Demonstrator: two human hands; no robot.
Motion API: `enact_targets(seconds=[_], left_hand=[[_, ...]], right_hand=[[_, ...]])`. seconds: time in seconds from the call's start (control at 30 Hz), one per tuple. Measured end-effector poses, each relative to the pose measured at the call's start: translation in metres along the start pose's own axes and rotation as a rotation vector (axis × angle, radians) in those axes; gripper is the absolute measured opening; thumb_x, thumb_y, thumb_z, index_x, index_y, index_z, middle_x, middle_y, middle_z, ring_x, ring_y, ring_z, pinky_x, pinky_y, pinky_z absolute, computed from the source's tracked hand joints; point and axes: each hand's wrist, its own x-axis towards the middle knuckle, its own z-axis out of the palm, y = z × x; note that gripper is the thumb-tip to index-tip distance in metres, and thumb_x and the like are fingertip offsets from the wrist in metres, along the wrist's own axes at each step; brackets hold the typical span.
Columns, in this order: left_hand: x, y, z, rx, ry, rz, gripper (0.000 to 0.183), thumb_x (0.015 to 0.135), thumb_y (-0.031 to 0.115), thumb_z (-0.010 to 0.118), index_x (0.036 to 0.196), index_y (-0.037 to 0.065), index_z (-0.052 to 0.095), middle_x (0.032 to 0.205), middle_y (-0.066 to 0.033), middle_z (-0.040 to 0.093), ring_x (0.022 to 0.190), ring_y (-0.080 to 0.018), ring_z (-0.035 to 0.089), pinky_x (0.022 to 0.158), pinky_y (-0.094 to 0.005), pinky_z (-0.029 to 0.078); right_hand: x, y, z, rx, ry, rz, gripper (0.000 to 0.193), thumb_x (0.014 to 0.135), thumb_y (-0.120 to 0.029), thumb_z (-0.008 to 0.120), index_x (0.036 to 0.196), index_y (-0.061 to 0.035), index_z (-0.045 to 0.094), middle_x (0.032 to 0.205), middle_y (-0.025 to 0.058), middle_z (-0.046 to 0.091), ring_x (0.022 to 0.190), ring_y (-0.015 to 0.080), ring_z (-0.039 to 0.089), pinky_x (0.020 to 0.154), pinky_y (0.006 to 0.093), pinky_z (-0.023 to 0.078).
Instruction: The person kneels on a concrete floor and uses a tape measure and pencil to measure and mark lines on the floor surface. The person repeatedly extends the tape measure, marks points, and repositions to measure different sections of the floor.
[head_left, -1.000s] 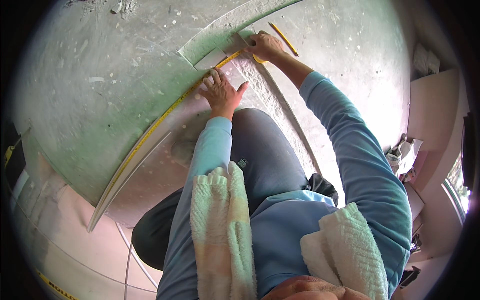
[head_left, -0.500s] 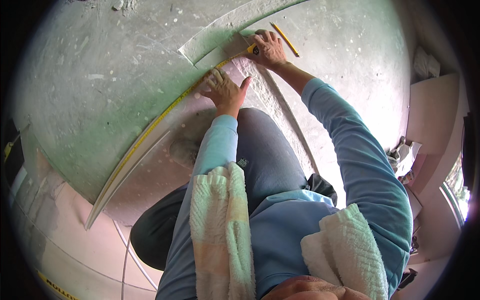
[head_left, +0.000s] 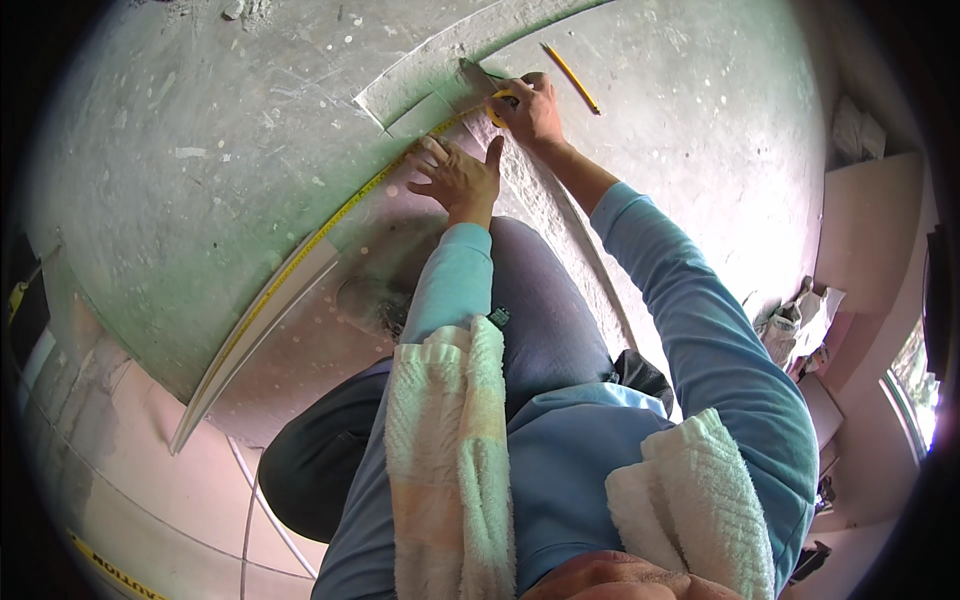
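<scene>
A tape measure lies across the board, its yellow blade (head_left: 345,211) stretched from the lower left up to its case (head_left: 499,108). My right hand (head_left: 534,112) grips that case near the top middle, fingers curled over it. Beside the blade, my left hand (head_left: 460,178) rests flat with its fingers spread and thumb pointing up; the fingertips reach the blade's edge. Under the blade's lower stretch runs a long pale strip (head_left: 228,388). Just right of my right hand, a yellow pencil (head_left: 572,78) lies on the grey surface.
Narrow board pieces (head_left: 420,115) lie beyond my hands. A rough whitish band (head_left: 560,215) runs down past my bent knee. White bags (head_left: 805,318) sit at the right by a pale panel (head_left: 868,230). Yellow caution tape (head_left: 110,570) is at the lower left.
My left hand has slid slightly right along the blade, its fingers more stretched. My right hand has turned and drawn a little closer around the tape case.
</scene>
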Motion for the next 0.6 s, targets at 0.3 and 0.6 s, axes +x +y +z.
enact_targets(seconds=[0.3, 0.6], left_hand=[[0.005, 0.009, 0.019, -0.077, 0.077, -0.082, 0.101, 0.087, 0.074, 0.044, 0.147, -0.007, 0.029, 0.151, -0.0201, 0.023, 0.143, -0.0486, 0.016, 0.104, -0.0726, 0.024], [0.01, 0.02, 0.026, -0.131, 0.121, -0.176, 0.098, 0.088, 0.067, 0.053, 0.149, -0.004, 0.023, 0.152, -0.0177, 0.017, 0.144, -0.0486, 0.012, 0.105, -0.0713, 0.023]], right_hand=[[-0.005, -0.006, 0.0, 0.017, -0.067, -0.059, 0.031, 0.081, -0.033, 0.072, 0.103, -0.0106, 0.074, 0.105, 0.02, 0.06, 0.105, 0.0354, 0.054, 0.093, 0.0449, 0.045], [-0.008, -0.004, 0.0, 0.092, -0.142, 0.012, 0.032, 0.081, -0.033, 0.071, 0.106, -0.0131, 0.073, 0.107, 0.0186, 0.059, 0.103, 0.0353, 0.058, 0.092, 0.0431, 0.048]])
